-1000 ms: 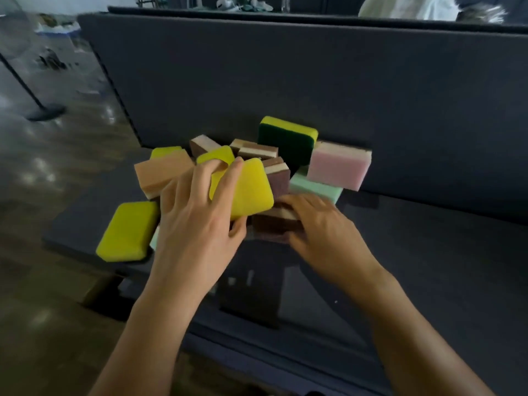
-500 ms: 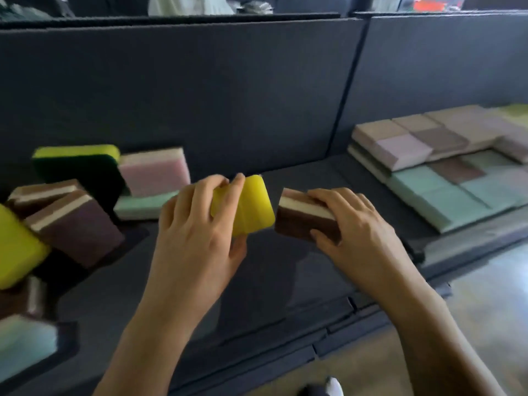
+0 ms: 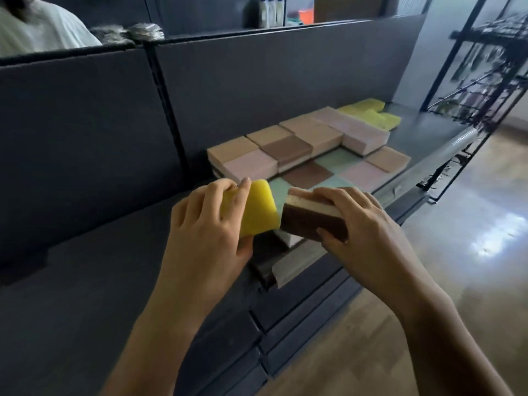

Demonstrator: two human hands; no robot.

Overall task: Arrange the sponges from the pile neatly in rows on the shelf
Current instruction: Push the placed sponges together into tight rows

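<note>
Observer: Sponges, two of them, are sitting in your hands just in front of the near-left corner of the laid block (image 3: 303,150). Your left hand (image 3: 208,227) is gripping the yellow sponge (image 3: 258,208), fingers curling over its top edge, thumb underneath.

Recorder: And the other one?

Observer: Your right hand (image 3: 363,232) is clasping the brown sponge (image 3: 308,220) with the pale band on top, fingers lying across the upper face, thumb pressing the dark side. Its left end is touching the yellow sponge's right edge, or nearly so; I cannot tell which.

Recorder: What is the laid block looking like?

Observer: It is lying on the shelf (image 3: 423,155), running away from you against the dark back panel (image 3: 257,90). A lower layer is showing mint, brown, pink and tan faces; a second layer of tan, pink and brown pieces is resting on its back half. Pale yellow sponges (image 3: 368,112) are sitting at the block's far end.

Recorder: Anything under your hands?

Observer: A white-edged piece is peeking out below the brown sponge, at the block's near corner; most of it is hiding behind your hands.

Recorder: Beyond the block?

Observer: A black wire rack (image 3: 485,67) is standing past its far end, and a glossy floor (image 3: 471,224) is spreading to its right.
</note>
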